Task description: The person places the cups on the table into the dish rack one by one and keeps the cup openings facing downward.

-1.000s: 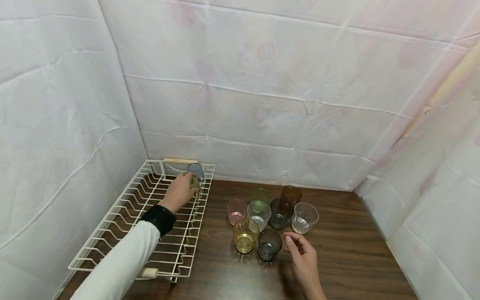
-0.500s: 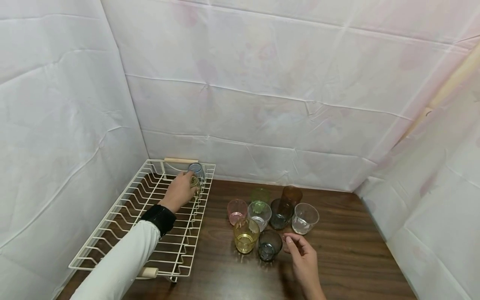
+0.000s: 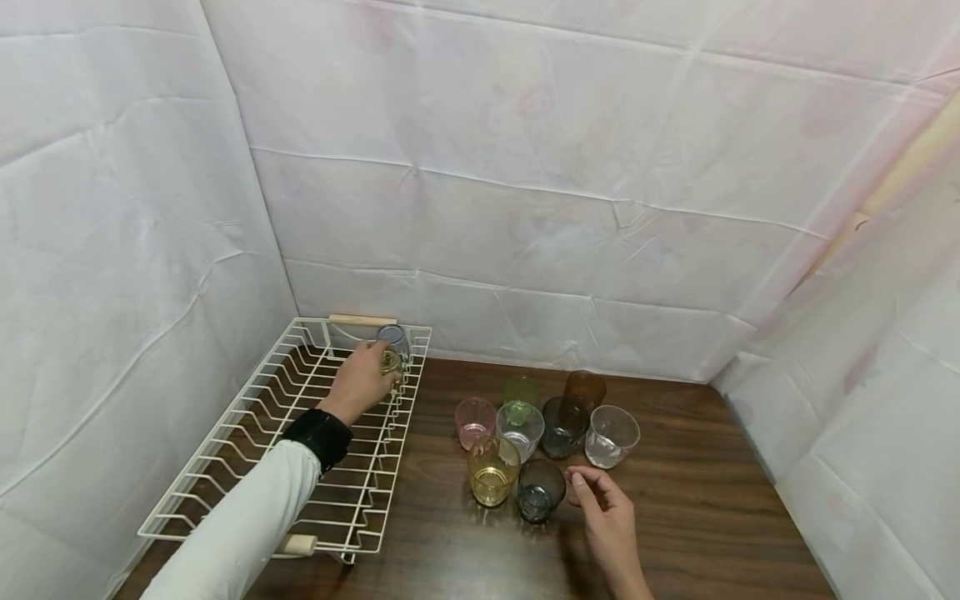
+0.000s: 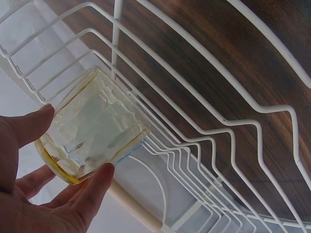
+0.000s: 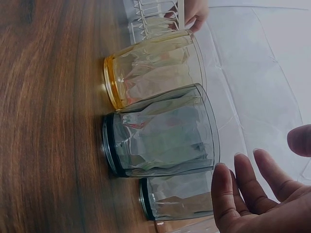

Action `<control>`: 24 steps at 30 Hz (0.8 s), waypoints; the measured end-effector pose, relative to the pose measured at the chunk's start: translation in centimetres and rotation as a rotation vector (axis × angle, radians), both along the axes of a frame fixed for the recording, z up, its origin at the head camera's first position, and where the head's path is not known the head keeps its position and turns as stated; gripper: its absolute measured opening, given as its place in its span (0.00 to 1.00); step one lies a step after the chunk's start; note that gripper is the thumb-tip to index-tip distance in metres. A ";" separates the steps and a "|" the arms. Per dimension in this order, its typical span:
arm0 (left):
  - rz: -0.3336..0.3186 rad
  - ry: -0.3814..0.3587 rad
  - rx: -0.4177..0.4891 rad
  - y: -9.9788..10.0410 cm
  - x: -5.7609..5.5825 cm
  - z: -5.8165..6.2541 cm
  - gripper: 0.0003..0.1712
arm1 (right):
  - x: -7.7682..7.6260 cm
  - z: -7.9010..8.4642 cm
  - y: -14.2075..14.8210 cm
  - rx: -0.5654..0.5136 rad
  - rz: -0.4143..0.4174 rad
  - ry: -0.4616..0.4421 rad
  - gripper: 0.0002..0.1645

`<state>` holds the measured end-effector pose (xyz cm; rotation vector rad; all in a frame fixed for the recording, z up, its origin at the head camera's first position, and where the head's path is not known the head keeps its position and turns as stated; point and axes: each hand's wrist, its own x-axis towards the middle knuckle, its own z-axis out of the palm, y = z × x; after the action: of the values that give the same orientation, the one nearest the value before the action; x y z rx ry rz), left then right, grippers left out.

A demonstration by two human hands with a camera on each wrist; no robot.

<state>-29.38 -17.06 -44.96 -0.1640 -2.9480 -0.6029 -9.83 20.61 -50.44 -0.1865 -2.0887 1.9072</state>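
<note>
My left hand (image 3: 362,385) grips a pale yellow glass (image 4: 97,126) near its thick base, thumb on one side and fingers on the other. The glass is upside down, its rim against the wires of the white dish rack (image 3: 341,500). Behind it in the rack stands a blue glass (image 3: 392,335), base up. At the front of the group on the table, my right hand (image 3: 606,521) is beside a smoky grey glass (image 5: 160,136). Thumb and fingers are spread apart, with fingertips right at that glass's rim.
Left of the grey glass stands a yellow glass (image 3: 491,479). Behind are a pink glass (image 3: 474,427), clear glasses (image 3: 611,437), a green glass (image 3: 521,390), a brown glass (image 3: 587,387) and another dark glass (image 3: 562,429). White sheeting (image 3: 480,208) encloses the table.
My left hand and the pale yellow glass have shifted only very slightly at the rack. The right hand and the glasses on the table stay where they were.
</note>
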 end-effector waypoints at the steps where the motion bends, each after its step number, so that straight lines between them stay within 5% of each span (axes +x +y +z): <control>1: 0.001 -0.005 0.003 0.0 0.0 0.0 0.37 | 0.0 0.0 0.0 0.001 0.000 0.000 0.13; 24: 0.035 -0.042 0.019 -0.5 -0.4 -0.7 0.41 | -0.1 -0.1 -0.2 0.002 0.011 0.008 0.14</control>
<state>-29.73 -17.52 -45.63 -0.0984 -2.9777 -0.6376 -9.96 20.42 -50.58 -0.1674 -2.0904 1.9093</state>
